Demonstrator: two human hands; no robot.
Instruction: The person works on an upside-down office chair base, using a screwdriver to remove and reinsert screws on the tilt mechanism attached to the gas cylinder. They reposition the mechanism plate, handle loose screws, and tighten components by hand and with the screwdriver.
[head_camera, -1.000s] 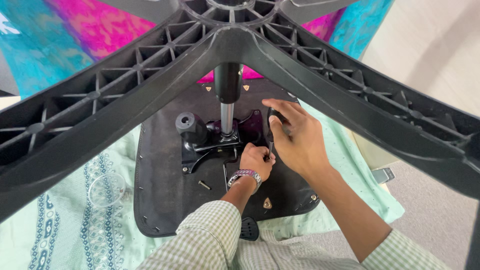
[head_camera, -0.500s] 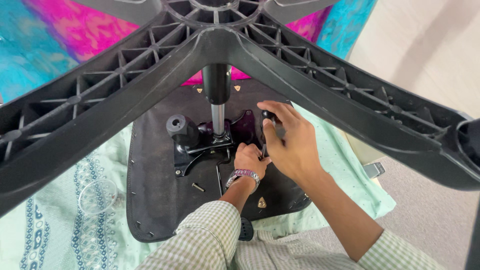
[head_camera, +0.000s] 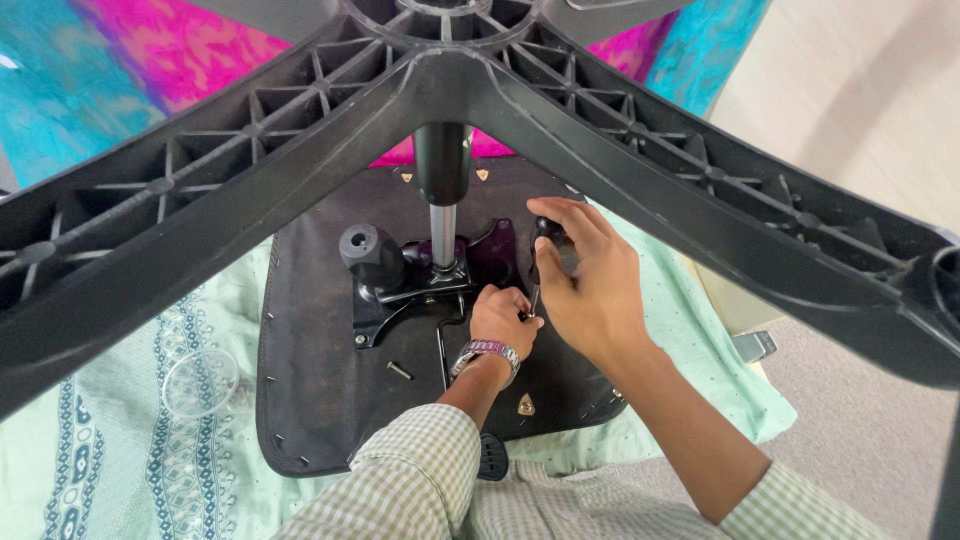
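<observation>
**A:** What is the right hand (head_camera: 597, 290) doing?

**B:** It is wrapped tight around a black screwdriver (head_camera: 545, 252). Only the handle top and a bit of the thin shaft show.

**A:** And the left hand (head_camera: 503, 318)?

**B:** It is curled at the screwdriver's tip, on the metal plate (head_camera: 400, 300) of the upside-down chair seat (head_camera: 320, 400). I cannot tell if it pinches anything; the fingers hide it.

**A:** What blocks the view?

**B:** The big black chair legs (head_camera: 620, 150) cross the top. A loose screw (head_camera: 399, 371) lies on the seat.
</observation>
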